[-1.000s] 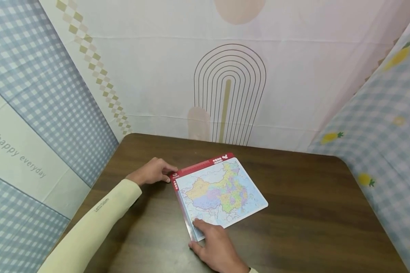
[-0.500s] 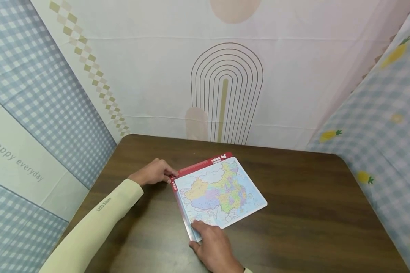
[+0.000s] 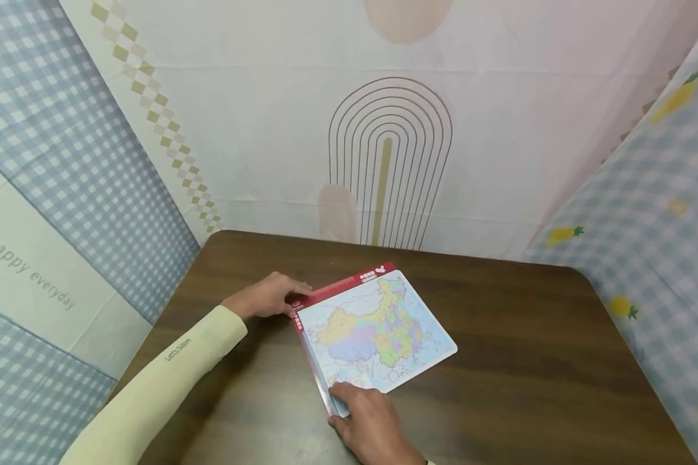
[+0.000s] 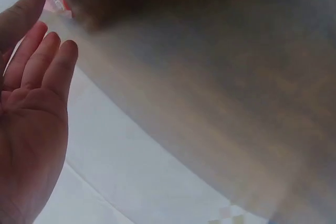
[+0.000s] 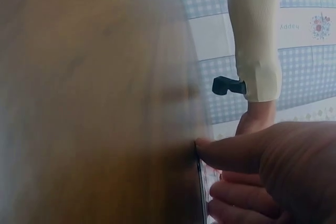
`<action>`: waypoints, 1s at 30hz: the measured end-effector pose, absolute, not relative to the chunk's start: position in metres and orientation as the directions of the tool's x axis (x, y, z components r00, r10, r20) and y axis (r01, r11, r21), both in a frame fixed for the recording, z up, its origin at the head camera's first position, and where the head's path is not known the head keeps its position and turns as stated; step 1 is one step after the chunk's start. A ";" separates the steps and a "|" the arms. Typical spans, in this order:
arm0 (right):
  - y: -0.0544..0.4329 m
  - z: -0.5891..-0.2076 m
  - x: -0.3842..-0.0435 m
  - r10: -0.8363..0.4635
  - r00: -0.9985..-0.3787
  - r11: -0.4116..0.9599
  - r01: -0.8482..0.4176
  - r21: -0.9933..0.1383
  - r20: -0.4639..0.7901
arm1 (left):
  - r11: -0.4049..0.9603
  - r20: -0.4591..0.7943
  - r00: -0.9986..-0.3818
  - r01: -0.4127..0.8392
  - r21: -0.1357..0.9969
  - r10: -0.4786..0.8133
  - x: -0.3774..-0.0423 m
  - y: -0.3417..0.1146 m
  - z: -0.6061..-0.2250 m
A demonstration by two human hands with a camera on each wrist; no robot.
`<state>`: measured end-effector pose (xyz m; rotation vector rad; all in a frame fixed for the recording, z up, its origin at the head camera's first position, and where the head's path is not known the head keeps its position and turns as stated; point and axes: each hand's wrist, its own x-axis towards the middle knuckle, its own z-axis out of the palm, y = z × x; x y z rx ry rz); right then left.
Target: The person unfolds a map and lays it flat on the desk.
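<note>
so, hands holding map, brown table

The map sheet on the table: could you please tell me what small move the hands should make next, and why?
I would probably turn the map sheet slightly clockwise: its top edge slants against the far edge of the table, and the left hand and right hand hold it near its two left corners.

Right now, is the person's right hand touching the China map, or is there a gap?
Touching. The head view shows it: the right hand holds the near corner of the China map, one finger lying over the printed face.
</note>
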<state>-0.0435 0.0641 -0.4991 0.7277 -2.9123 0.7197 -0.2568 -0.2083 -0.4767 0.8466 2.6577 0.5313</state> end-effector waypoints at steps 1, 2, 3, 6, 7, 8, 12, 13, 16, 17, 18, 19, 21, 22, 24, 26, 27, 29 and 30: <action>0.066 -0.499 -0.043 -0.446 -0.880 0.775 -0.470 -0.423 0.161 | 0.759 -0.183 -0.775 0.490 0.429 0.604 -0.255 -0.207 -0.477; 0.068 -0.500 -0.042 -0.459 -0.874 0.768 -0.479 -0.425 0.156 | 0.758 -0.194 -0.769 0.492 0.428 0.609 -0.253 -0.207 -0.478; 0.069 -0.500 -0.042 -0.471 -0.869 0.762 -0.488 -0.426 0.152 | 0.760 -0.207 -0.765 0.490 0.428 0.610 -0.251 -0.206 -0.478; 0.074 -0.501 -0.041 -0.500 -0.854 0.740 -0.508 -0.442 0.144 | 0.758 -0.217 -0.761 0.486 0.435 0.612 -0.245 -0.206 -0.479; 0.076 -0.501 -0.041 -0.507 -0.850 0.732 -0.511 -0.451 0.140 | 0.756 -0.211 -0.761 0.488 0.437 0.613 -0.243 -0.207 -0.479; 0.078 -0.501 -0.042 -0.516 -0.846 0.726 -0.514 -0.456 0.133 | 0.751 -0.202 -0.760 0.493 0.440 0.617 -0.242 -0.207 -0.479; 0.089 -0.500 -0.045 -0.552 -0.825 0.706 -0.540 -0.458 0.120 | 0.729 -0.175 -0.750 0.516 0.450 0.639 -0.237 -0.207 -0.479; 0.092 -0.500 -0.046 -0.559 -0.821 0.704 -0.543 -0.458 0.116 | 0.723 -0.170 -0.744 0.525 0.449 0.646 -0.236 -0.206 -0.479; 0.101 -0.498 -0.046 -0.565 -0.815 0.703 -0.556 -0.443 0.127 | 0.707 -0.154 -0.730 0.551 0.444 0.666 -0.233 -0.205 -0.479; 0.104 -0.498 -0.047 -0.562 -0.816 0.705 -0.557 -0.439 0.134 | 0.704 -0.146 -0.729 0.558 0.440 0.669 -0.232 -0.205 -0.479; 0.106 -0.498 -0.047 -0.558 -0.818 0.709 -0.556 -0.434 0.138 | 0.701 -0.137 -0.728 0.563 0.438 0.671 -0.231 -0.205 -0.480; 0.109 -0.498 -0.047 -0.554 -0.820 0.714 -0.557 -0.424 0.143 | 0.700 -0.129 -0.729 0.570 0.431 0.673 -0.230 -0.205 -0.480; 0.113 -0.498 -0.046 -0.543 -0.827 0.725 -0.549 -0.416 0.147 | 0.696 -0.111 -0.729 0.581 0.422 0.676 -0.228 -0.205 -0.482; 0.116 -0.498 -0.046 -0.535 -0.831 0.729 -0.544 -0.416 0.149 | 0.696 -0.104 -0.732 0.581 0.421 0.674 -0.227 -0.205 -0.482; 0.121 -0.499 -0.047 -0.521 -0.841 0.737 -0.529 -0.420 0.144 | 0.698 -0.094 -0.735 0.584 0.414 0.671 -0.224 -0.205 -0.483; 0.127 -0.499 -0.048 -0.507 -0.851 0.742 -0.511 -0.434 0.136 | 0.701 -0.092 -0.739 0.583 0.410 0.668 -0.221 -0.205 -0.485; 0.129 -0.499 -0.049 -0.499 -0.857 0.744 -0.501 -0.442 0.130 | 0.705 -0.092 -0.742 0.580 0.408 0.664 -0.220 -0.205 -0.485; 0.135 -0.498 -0.051 -0.487 -0.866 0.753 -0.483 -0.447 0.114 | 0.706 -0.087 -0.744 0.582 0.404 0.663 -0.216 -0.205 -0.486; 0.138 -0.498 -0.052 -0.482 -0.870 0.758 -0.473 -0.449 0.104 | 0.705 -0.083 -0.745 0.581 0.406 0.662 -0.214 -0.204 -0.487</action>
